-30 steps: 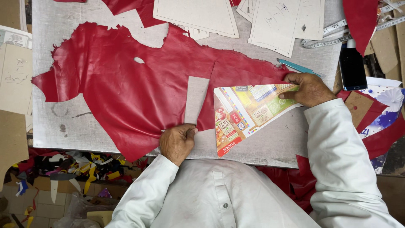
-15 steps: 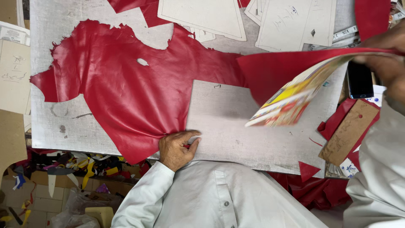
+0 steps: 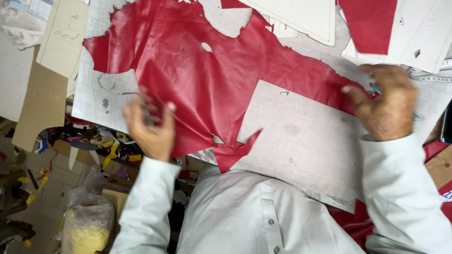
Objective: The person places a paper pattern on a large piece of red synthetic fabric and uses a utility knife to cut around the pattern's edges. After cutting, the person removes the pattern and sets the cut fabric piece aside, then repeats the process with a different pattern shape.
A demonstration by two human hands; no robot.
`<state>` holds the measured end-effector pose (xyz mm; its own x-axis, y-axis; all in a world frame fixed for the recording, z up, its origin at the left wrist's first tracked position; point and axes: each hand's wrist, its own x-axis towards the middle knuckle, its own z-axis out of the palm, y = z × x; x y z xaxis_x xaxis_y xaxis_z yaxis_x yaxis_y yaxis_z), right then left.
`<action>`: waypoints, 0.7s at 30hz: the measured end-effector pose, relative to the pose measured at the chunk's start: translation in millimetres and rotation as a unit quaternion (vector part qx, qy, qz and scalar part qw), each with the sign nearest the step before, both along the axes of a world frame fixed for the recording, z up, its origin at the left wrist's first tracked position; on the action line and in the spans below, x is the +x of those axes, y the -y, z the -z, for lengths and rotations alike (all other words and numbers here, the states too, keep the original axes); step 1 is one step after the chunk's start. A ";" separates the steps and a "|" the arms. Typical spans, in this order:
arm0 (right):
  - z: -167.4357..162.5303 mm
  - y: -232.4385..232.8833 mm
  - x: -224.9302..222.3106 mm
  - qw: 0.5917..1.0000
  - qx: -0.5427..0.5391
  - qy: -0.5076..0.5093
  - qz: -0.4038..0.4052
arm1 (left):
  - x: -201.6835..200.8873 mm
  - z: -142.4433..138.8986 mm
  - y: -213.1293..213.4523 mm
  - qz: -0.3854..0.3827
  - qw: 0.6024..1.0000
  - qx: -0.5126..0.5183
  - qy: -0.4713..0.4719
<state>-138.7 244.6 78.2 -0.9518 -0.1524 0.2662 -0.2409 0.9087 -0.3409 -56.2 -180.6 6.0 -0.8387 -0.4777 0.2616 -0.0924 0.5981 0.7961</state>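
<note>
The left hand (image 3: 149, 126) hovers, blurred, over the near left edge of the red leather hide (image 3: 207, 89), fingers (image 3: 141, 106) loosely curled and spread; it seems to touch or pinch the leather's edge, but the blur makes it impossible to tell whether it truly grips anything. The right hand (image 3: 387, 104) rests at the far right end of the same hide, fingers bent down onto the leather's edge where it meets the grey cutting board (image 3: 301, 141); a thin teal tool (image 3: 375, 88) peeks out from under its fingers, and whether the hand grips it cannot be told.

The red leather hide lies spread flat across the table (image 3: 101, 94), running from upper left to the right hand, with a small hole near its top and a ragged lower edge. One pointed flap hangs down over the near edge of the table, just in front of the person's white shirt (image 3: 245, 221). The grey cutting board overlaps the hide's lower right part.

Along the far edge lie white paper patterns (image 3: 301, 16) and another red leather piece (image 3: 369, 23). To the left lie brown cardboard templates (image 3: 40, 106). Below the table's left edge sit colourful leather scraps (image 3: 106, 143) and a plastic bag (image 3: 87, 221) with something yellow inside.
</note>
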 end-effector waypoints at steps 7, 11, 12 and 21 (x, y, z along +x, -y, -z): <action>68.2 36.4 -16.4 0.995 -0.070 0.063 0.037 | -125.5 -19.7 98.3 0.034 0.947 -0.305 0.094; 42.9 43.5 -0.1 0.987 -0.059 0.149 0.004 | -142.1 -27.0 71.4 0.013 0.966 -0.215 0.144; 34.8 40.7 11.6 0.983 -0.080 0.163 -0.018 | -143.3 -30.5 68.1 0.000 0.976 -0.176 0.131; -12.4 -18.8 154.8 0.894 -0.286 0.338 -0.076 | -168.4 -54.8 79.6 0.141 0.966 -0.215 0.026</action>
